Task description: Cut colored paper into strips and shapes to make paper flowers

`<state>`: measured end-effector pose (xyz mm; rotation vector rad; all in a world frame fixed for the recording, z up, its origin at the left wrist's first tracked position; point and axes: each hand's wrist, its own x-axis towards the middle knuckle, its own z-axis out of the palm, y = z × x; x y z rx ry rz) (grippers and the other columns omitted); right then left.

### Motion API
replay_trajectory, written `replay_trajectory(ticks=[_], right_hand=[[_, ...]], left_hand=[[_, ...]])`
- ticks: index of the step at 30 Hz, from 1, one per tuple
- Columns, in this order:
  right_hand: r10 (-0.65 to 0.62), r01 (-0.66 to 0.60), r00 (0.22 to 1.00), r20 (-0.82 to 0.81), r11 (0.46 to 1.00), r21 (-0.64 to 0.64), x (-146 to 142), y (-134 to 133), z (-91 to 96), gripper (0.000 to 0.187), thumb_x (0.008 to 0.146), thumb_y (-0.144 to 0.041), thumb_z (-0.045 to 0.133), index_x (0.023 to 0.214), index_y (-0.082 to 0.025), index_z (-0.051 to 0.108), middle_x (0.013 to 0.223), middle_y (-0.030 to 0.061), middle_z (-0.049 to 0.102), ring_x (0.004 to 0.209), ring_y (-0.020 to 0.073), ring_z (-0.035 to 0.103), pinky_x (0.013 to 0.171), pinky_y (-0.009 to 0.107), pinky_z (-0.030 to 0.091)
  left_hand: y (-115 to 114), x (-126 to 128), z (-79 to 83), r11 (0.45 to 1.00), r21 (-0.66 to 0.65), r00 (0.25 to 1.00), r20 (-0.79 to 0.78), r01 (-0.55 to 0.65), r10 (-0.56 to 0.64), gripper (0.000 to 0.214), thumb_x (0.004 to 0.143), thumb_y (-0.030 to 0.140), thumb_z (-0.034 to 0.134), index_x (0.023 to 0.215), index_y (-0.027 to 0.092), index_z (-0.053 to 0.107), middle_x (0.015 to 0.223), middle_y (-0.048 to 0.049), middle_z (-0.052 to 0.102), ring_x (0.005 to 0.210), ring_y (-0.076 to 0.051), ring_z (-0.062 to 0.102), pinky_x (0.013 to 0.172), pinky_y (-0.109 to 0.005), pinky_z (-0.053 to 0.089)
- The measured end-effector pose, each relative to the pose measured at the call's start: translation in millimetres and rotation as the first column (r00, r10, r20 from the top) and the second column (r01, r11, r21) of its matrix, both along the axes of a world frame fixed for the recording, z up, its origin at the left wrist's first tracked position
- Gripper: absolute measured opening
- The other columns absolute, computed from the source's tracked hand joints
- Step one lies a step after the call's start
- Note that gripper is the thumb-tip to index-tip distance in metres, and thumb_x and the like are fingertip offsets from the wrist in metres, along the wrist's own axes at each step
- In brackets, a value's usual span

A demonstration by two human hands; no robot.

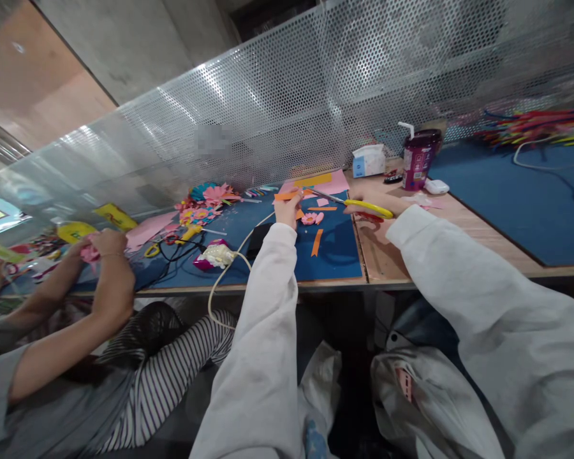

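Pinched in my left hand point(287, 209) is a strip of orange paper point(283, 197) over the blue mat point(335, 261). My right hand point(370, 199) grips yellow-handled scissors point(367, 208), whose blades point left toward that strip. Whether the blades touch the paper I cannot tell. Below the blades lie a pink paper flower point(309, 218), a small pink paper square point(322, 202) and loose orange strips, one with a notched end point(317, 243). Behind my hands are pink paper sheets point(337, 183) and a yellow paper piece point(313, 180).
To the left, a co-worker's hands point(106, 245) hold something pink. Between us are paper flowers point(210, 201), a yellow glue gun point(190, 233), a snack-like packet point(216, 255) and a pale cable point(212, 299). A purple cup point(417, 162) and white case point(436, 186) stand right; a perforated metal screen point(277, 102) rises behind.
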<state>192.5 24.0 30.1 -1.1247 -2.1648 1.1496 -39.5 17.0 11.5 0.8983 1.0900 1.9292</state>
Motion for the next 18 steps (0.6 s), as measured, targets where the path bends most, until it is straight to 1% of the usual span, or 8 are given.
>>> replay_trajectory(ticks=[5,10,14,18], right_hand=[[0.015,-0.016,1.0,0.009,0.998,0.06,0.4,0.6,-0.7,0.034,0.072,-0.039,0.076,0.058,-0.017,0.053,0.041,-0.0029,0.047,0.035,0.0062,0.038,0.035,0.022,0.026],[0.028,-0.029,1.0,0.013,0.997,0.073,0.6,2.7,-2.3,0.034,0.072,-0.038,0.075,0.058,-0.017,0.052,0.042,-0.0031,0.046,0.037,0.0066,0.038,0.038,0.023,0.026],[0.017,-0.018,1.0,0.006,0.998,0.067,0.2,1.5,-0.8,0.029,0.073,-0.034,0.073,0.061,-0.017,0.053,0.046,-0.0024,0.05,0.038,0.0068,0.039,0.04,0.024,0.027],[0.03,-0.03,1.0,0.003,0.999,0.035,0.5,-0.9,-0.1,0.026,0.076,-0.031,0.07,0.062,-0.017,0.053,0.045,-0.004,0.047,0.039,0.0059,0.037,0.042,0.023,0.026]], left_hand=[[-4.6,1.4,2.4,0.997,-0.025,0.995,0.061,0.075,-0.073,0.025,0.065,0.006,0.073,0.085,0.016,0.063,0.079,-0.0039,0.069,0.086,-0.017,0.069,0.088,-0.033,0.051],[-8.5,4.1,4.7,0.99,-0.016,0.983,0.117,0.141,-0.138,0.026,0.066,0.003,0.072,0.084,0.016,0.058,0.073,-0.0026,0.068,0.09,-0.019,0.07,0.095,-0.039,0.05],[-6.3,5.5,3.1,0.987,0.002,0.979,0.122,0.163,-0.162,0.023,0.067,-0.001,0.067,0.081,0.015,0.057,0.068,-0.0024,0.067,0.091,-0.019,0.07,0.095,-0.038,0.051],[-4.9,5.7,1.9,0.984,-0.019,0.976,0.133,0.177,-0.173,0.023,0.066,0.0,0.068,0.08,0.015,0.059,0.076,-0.0039,0.069,0.1,-0.019,0.068,0.097,-0.036,0.05]])
